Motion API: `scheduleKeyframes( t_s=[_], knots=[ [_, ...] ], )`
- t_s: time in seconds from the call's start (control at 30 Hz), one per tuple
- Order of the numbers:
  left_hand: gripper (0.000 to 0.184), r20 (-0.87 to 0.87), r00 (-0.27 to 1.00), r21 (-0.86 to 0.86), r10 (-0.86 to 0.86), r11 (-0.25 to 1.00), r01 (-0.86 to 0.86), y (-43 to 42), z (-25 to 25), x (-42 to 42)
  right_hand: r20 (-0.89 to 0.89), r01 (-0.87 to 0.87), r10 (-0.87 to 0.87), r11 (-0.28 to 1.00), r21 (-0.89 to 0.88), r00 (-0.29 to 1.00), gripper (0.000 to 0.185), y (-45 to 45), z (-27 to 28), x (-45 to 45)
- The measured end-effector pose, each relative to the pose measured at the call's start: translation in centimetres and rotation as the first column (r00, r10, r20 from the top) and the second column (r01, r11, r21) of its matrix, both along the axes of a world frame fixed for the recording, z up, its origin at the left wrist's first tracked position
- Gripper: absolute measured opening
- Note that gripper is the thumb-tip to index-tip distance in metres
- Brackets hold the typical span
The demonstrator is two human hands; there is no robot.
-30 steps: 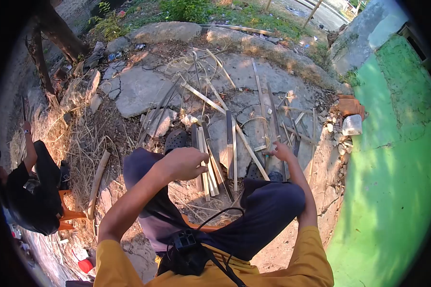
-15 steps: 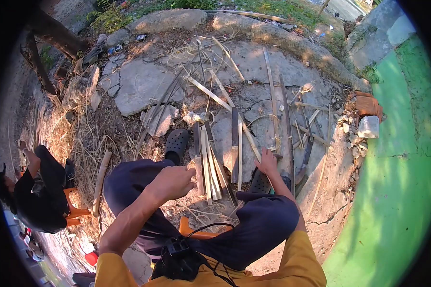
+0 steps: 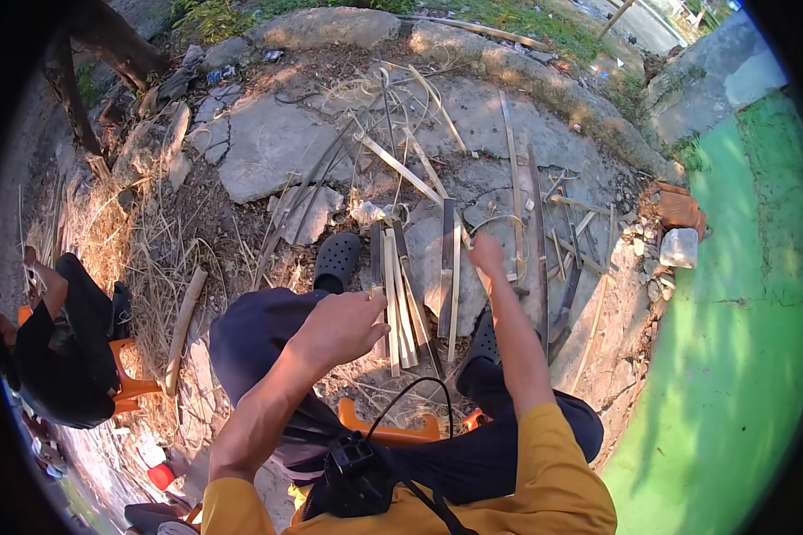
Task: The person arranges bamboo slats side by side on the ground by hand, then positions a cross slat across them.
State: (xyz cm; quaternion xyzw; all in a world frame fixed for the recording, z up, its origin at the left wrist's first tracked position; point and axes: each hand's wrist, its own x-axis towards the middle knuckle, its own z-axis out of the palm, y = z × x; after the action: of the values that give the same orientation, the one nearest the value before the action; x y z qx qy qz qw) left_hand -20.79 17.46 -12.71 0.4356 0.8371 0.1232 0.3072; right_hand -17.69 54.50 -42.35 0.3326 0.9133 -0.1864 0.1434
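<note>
The left hand [image 3: 351,326] curls near slats [image 3: 406,312]. The right hand [image 3: 487,256] overlaps a pale strip [image 3: 464,235] (I can't tell either grip's hold).

a strip bundle [image 3: 392,294] is lying between the left hand [image 3: 343,327] and the right hand [image 3: 487,257], obstructing the direct path. a gap is running between bundle and dark slat [image 3: 447,241], narrowing nearer the body. a clog [image 3: 337,257] is blocking space beyond the left hand.
</note>
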Motion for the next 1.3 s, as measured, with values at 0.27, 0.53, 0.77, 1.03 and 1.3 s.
scheduleKeyframes(
  t_s=[0.27, 0.53, 0.77, 1.03, 1.3],
  knots=[
    [0.04, 0.044, 0.999, -0.047, 0.0, 0.999, 0.002, -1.2, 0.1, 0.3, -0.394, 0.315, -0.263, 0.946, 0.072, 0.88, 0.04, -11.0, -9.5, 11.4],
    [0.04, 0.04, 0.999, -0.05, 0.009, 0.999, -0.007, -1.0, -0.9, 0.3, -0.429, 0.274, -0.275, 0.96, -0.066, 0.861, 0.023, -6.6, -8.5, 9.6],
    [0.04, 0.026, 1.0, -0.08, -0.003, 0.997, 0.005, -0.6, -0.4, 0.2, -0.503, 0.398, -0.296, 0.911, 0.105, 0.812, 0.026, -1.0, -7.6, 7.0],
    [0.041, 0.045, 0.998, -0.102, -0.033, 0.994, 0.037, -0.3, -0.3, 0.5, -0.466, 0.233, -0.193, 0.972, 0.029, 0.863, 0.039, -3.8, -6.6, 6.6],
    [0.039, 0.027, 1.0, -0.124, -0.014, 0.992, 0.017, -0.7, -0.3, 0.3, -0.344, 0.277, -0.253, 0.961, 0.022, 0.904, 0.041, -5.4, -5.9, 5.6]
  ],
)
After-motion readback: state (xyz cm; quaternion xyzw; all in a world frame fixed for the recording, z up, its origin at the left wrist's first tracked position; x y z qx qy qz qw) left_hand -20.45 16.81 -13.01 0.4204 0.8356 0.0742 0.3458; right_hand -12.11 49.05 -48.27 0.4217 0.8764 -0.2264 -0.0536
